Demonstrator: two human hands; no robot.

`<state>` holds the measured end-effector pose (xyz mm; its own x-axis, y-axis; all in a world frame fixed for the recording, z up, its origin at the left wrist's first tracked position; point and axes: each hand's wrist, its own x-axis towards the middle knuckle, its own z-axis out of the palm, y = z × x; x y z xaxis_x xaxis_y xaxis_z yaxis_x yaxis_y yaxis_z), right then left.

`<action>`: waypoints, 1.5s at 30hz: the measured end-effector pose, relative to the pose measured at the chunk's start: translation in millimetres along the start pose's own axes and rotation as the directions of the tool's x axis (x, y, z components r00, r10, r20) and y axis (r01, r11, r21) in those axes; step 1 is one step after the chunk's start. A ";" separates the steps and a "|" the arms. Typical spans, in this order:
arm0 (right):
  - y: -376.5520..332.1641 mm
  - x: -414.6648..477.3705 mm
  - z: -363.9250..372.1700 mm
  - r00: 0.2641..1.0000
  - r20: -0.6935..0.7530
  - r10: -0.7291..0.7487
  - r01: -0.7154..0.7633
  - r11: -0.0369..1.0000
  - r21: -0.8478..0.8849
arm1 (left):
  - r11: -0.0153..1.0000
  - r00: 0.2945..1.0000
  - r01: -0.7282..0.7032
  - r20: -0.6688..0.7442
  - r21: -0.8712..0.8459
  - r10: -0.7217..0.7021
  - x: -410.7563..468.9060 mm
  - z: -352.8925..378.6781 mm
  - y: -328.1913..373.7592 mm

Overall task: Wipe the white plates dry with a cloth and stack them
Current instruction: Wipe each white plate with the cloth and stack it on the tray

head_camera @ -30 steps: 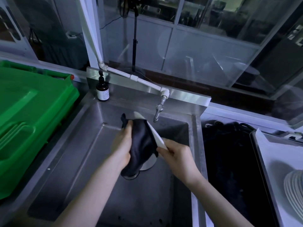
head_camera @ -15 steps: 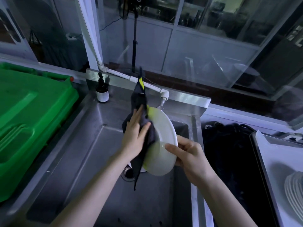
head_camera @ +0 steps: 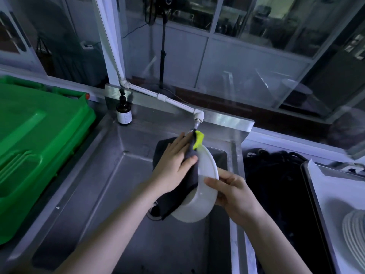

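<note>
A white plate is held tilted on edge above the steel sink. My right hand grips its right rim, thumb on the face and fingers behind. My left hand lies with straight fingers on a dark cloth with a yellow-green corner, pressing it against the plate's left and upper part. The cloth's lower end hangs over the drain. A stack of white plates sits at the right edge on a white tray.
A green plastic crate fills the left side. A brown pump bottle stands on the sink's back ledge, and a white pipe with a tap hangs just above the plate. A black bin lies between sink and tray.
The plate has turned from edge-on to showing its face. My left hand slid the cloth up toward the top rim, and the cloth now spreads wider over the plate.
</note>
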<state>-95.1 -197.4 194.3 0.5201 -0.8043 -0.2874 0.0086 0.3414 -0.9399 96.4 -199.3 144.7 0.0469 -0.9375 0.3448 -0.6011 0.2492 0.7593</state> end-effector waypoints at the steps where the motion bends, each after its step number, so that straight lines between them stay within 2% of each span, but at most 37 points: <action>1: -0.2 -1.5 -2.5 1.000 -0.014 -0.001 0.001 1.000 0.019 | 0.996 0.996 0.074 -0.042 -0.050 -0.076 -0.7 -0.6 -6.1; 5: -4.8 -6.4 -17.4 0.996 -0.083 -0.035 0.049 0.985 0.166 | 0.926 0.938 0.312 -0.089 -0.212 -0.336 -23.1 8.3 -21.1; 7: -6.2 -5.5 -22.7 0.991 -0.125 -0.039 0.068 0.969 0.236 | 0.905 0.919 0.330 -0.128 -0.268 -0.373 -39.6 19.2 -18.9; 10: -3.7 1.5 -24.2 0.982 -0.186 -0.018 0.081 0.939 0.333 | 0.944 0.944 0.228 -0.184 -0.239 -0.275 -57.1 35.8 -1.0; 13: 3.6 8.7 -16.1 0.971 -0.238 0.016 0.082 0.916 0.394 | 0.992 0.981 0.124 -0.150 -0.023 -0.126 -59.9 49.9 18.0; 15: 8.8 10.4 -10.3 0.968 -0.250 0.031 0.068 0.923 0.379 | 0.995 0.991 0.084 -0.107 0.047 -0.079 -55.0 50.4 23.8; 18: 6.4 9.4 -11.9 0.966 -0.258 0.011 0.090 0.922 0.377 | 0.993 0.992 0.120 -0.048 0.006 -0.119 -46.5 38.6 18.4; 21: -3.4 7.4 -18.4 0.967 -0.252 -0.046 0.139 0.920 0.367 | 0.982 0.976 0.186 -0.113 -0.029 -0.188 -43.1 23.3 12.7; 23: -7.5 6.6 -20.8 0.971 -0.229 -0.067 0.149 0.919 0.365 | 0.990 0.984 0.134 -0.121 0.034 -0.129 -42.7 19.5 18.6; 28: 2.3 5.1 -8.5 0.982 -0.185 -0.024 0.084 0.943 0.322 | 0.991 0.996 -0.044 0.082 0.129 0.034 -24.2 24.0 36.4; 31: 8.5 2.7 -5.6 0.988 -0.152 -0.005 0.055 0.943 0.327 | 0.990 0.991 -0.053 0.127 0.134 0.036 -6.1 17.1 32.1; 37: -4.3 5.3 -16.4 0.980 -0.198 -0.034 0.098 0.943 0.318 | 0.988 0.994 0.077 0.068 0.134 -0.087 -19.6 12.3 16.1; 41: 1.8 7.1 -11.4 0.977 -0.212 -0.018 0.091 0.935 0.344 | 0.987 0.997 -0.018 0.075 0.160 0.006 -37.1 21.1 36.3; 43: 9.6 9.2 -3.1 0.976 -0.216 -0.005 0.088 0.922 0.378 | 0.971 0.991 -0.096 0.109 0.218 0.074 -33.4 25.8 44.4; 45: 16.1 8.9 1.4 0.978 -0.206 0.001 0.081 0.918 0.388 | 0.966 0.984 -0.114 0.161 0.233 0.077 -23.1 24.5 43.9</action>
<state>-89.2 -198.4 176.8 0.3326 -0.8870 -0.3203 0.3810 0.4371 -0.8147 49.3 -172.6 156.5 -0.1287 -0.9423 0.3090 -0.7721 0.2908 0.5651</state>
